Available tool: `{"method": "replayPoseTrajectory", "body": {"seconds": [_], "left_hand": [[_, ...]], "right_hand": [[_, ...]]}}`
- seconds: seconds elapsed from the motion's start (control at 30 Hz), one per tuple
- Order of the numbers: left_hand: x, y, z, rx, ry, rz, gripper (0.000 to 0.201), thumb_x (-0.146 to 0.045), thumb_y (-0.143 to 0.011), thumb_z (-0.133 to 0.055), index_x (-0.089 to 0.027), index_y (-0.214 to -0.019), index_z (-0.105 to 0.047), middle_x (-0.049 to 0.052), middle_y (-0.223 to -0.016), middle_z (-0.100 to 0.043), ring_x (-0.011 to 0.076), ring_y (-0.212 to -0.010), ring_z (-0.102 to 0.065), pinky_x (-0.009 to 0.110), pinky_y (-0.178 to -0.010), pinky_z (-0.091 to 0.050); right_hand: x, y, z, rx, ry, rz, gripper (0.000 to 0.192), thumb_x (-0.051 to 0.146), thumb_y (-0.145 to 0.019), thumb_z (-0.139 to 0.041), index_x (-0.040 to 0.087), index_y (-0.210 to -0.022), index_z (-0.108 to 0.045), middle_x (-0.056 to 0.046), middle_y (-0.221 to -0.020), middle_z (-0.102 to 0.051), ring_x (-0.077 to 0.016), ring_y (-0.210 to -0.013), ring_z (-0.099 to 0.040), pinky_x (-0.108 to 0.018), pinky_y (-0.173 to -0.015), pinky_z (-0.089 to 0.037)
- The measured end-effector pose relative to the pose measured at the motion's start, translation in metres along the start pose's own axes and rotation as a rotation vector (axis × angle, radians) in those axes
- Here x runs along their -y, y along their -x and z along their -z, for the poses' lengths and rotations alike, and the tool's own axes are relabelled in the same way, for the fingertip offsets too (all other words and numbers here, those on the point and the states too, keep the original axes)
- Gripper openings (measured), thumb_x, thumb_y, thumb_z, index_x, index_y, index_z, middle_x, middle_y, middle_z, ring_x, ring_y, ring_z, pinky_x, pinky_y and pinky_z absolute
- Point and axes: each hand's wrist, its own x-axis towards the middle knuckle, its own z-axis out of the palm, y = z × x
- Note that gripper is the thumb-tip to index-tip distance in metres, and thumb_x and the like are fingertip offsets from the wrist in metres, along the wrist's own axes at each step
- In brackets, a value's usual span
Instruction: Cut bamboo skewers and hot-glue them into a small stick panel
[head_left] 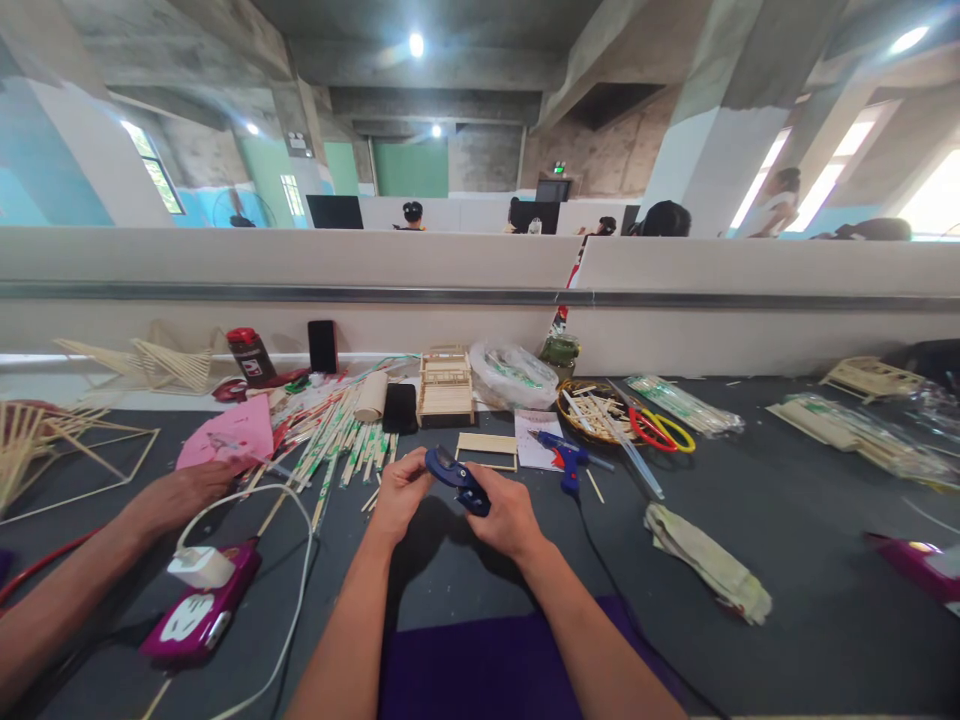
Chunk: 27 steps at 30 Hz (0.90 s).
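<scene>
Hands meet mid-table: left hand [400, 490] and right hand [504, 512] fingers curled, gripping blue cutter [457, 478].

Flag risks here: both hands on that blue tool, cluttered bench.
1. Both hands, left hand and right hand, close around the blue tool; fingers sit near its head and could get pinched.
2. The glue gun lies close by with its black cord running past the right forearm; a snag may drag it.
3. A co-worker's hand rests beside the white cable and could tug it.
</scene>
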Motion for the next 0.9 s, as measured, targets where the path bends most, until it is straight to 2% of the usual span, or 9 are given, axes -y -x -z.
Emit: {"method": "replayPoseTrajectory", "body": {"seconds": [0.17, 0.33, 0.53, 0.9], "left_hand": [[0.001, 0.0, -0.001, -0.026, 0.025, 0.025, 0.013, -0.028, -0.074, -0.067, -0.017, -0.067, -0.068, 0.0, -0.07, -0.053, 0.0125, -0.069, -0.044, 0.022, -0.064, -0.036], [-0.002, 0.0, -0.005, -0.075, 0.071, 0.033, 0.022, -0.03, -0.071, -0.07, -0.016, -0.057, -0.061, -0.001, -0.066, -0.049, 0.0115, -0.064, -0.042, 0.021, -0.058, -0.034], [-0.009, 0.0, -0.009, -0.086, 0.093, 0.048, 0.016, -0.032, -0.072, -0.07, -0.017, -0.066, -0.068, 0.001, -0.072, -0.057, 0.0132, -0.069, -0.048, 0.022, -0.065, -0.037], [-0.005, 0.001, -0.005, -0.016, 0.03, 0.009, 0.015, -0.032, -0.077, -0.067, -0.019, -0.079, -0.074, 0.002, -0.075, -0.058, 0.0149, -0.074, -0.049, 0.024, -0.07, -0.039]], "right_hand": [[0.007, 0.0, 0.0, 0.035, 0.064, 0.0, 0.057, 0.019, -0.072, -0.059, 0.029, -0.127, -0.048, -0.002, -0.105, -0.067, -0.0197, -0.096, -0.063, -0.027, -0.08, -0.048], [0.014, -0.003, 0.002, -0.053, 0.199, 0.016, 0.06, 0.024, -0.068, -0.065, 0.024, -0.126, -0.05, -0.007, -0.098, -0.061, -0.0237, -0.092, -0.057, -0.034, -0.082, -0.044], [0.012, -0.004, 0.004, -0.1, 0.196, -0.03, 0.057, 0.027, -0.07, -0.065, 0.023, -0.126, -0.05, -0.006, -0.096, -0.058, -0.0219, -0.087, -0.054, -0.033, -0.08, -0.044], [0.008, -0.004, 0.003, -0.082, 0.107, -0.055, 0.062, 0.019, -0.066, -0.063, 0.026, -0.126, -0.048, -0.005, -0.1, -0.058, -0.0222, -0.091, -0.055, -0.033, -0.083, -0.044]]}}
